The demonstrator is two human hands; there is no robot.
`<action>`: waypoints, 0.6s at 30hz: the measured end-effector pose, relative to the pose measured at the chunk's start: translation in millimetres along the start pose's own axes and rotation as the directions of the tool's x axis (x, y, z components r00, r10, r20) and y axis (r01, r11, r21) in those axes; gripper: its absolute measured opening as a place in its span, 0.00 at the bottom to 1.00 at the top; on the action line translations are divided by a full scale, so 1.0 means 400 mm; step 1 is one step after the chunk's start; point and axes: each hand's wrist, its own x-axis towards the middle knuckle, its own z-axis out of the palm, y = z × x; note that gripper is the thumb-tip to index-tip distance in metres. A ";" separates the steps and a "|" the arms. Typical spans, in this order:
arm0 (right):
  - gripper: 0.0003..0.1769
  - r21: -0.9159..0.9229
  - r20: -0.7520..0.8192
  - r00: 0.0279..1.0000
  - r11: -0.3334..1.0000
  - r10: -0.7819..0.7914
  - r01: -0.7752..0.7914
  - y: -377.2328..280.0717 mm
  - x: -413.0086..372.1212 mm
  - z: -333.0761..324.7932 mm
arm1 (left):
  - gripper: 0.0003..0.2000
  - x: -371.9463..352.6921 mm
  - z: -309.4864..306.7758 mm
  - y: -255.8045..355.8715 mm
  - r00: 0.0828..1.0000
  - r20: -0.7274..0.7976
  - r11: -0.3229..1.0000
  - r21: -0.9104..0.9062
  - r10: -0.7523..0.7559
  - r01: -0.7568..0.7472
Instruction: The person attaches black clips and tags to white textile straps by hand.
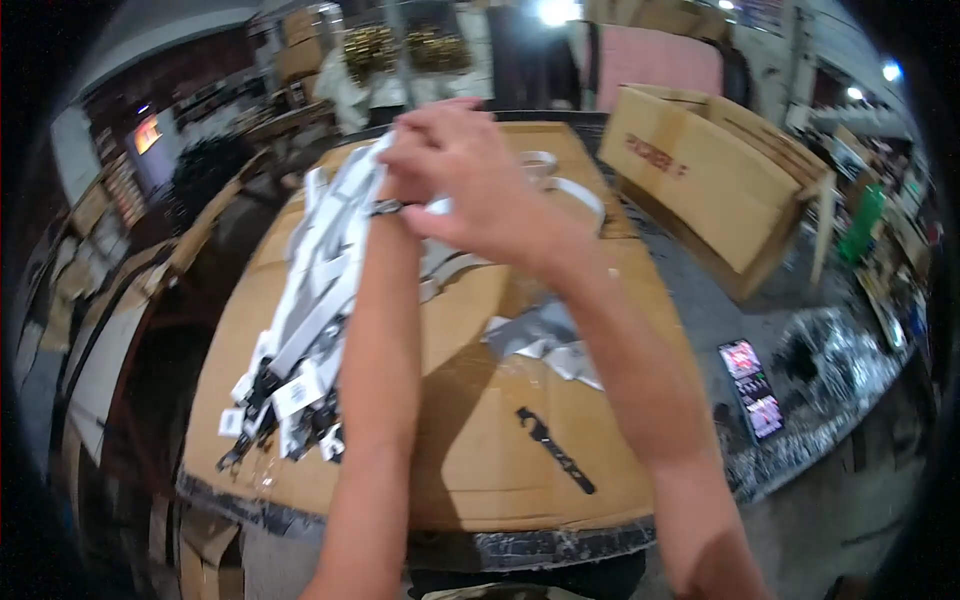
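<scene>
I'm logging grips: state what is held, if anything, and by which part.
Cannot be told: the right hand mostly hides the left hand near the far end of the white straps.

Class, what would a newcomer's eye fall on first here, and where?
Probably the right hand, upper middle, in front of the left wrist. Next, the whitish straps heaped on the left of the cardboard. Then the open carton, far right, and the lit phone, nearer.

White straps (pixel 322 270) | overlapping, lengthwise pile | black ends (pixel 262 388), white tags (pixel 296 393) at near side | cardboard (pixel 480 450), left part
</scene>
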 end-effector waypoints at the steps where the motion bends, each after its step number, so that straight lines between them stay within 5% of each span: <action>1: 0.30 -0.036 -0.013 0.999 0.999 -0.029 0.029 -0.002 0.001 0.005 | 0.22 -0.003 0.014 0.018 1.000 -0.010 0.998 -0.057 -0.018 0.017; 6: 0.34 -0.193 0.079 0.997 0.981 -0.022 0.037 -0.024 -0.010 0.003 | 0.29 0.043 -0.143 0.033 0.990 0.037 0.990 -0.028 -0.137 0.138; 8: 0.32 -0.111 0.089 0.996 0.994 0.021 -0.011 -0.027 -0.014 -0.005 | 0.29 0.040 -0.156 0.069 0.954 0.231 0.950 -0.199 -0.191 0.239; 10: 0.31 -0.048 0.078 0.996 0.998 0.038 -0.034 -0.027 -0.005 -0.037 | 0.22 0.029 -0.068 0.105 0.973 -0.168 0.980 0.097 -0.157 0.175; 12: 0.30 -0.013 0.045 0.998 0.999 0.050 -0.049 -0.011 0.013 -0.075 | 0.17 0.040 -0.083 0.124 0.992 -0.110 0.953 0.291 -0.054 0.084; 13: 0.29 -0.063 -0.115 0.993 0.998 0.016 -0.024 0.013 0.019 -0.099 | 0.14 0.040 -0.013 0.162 0.959 -0.247 0.887 0.399 -0.139 0.231; 16: 0.27 0.025 -0.371 0.914 0.985 0.166 -0.169 0.146 0.028 -0.254 | 0.16 0.048 0.089 0.249 0.922 -0.118 0.671 0.653 -0.368 0.351; 18: 0.18 -0.140 -0.568 0.766 0.882 0.301 -0.450 0.185 0.031 -0.393 | 0.16 0.026 0.136 0.288 0.885 0.024 0.557 0.785 -0.465 0.272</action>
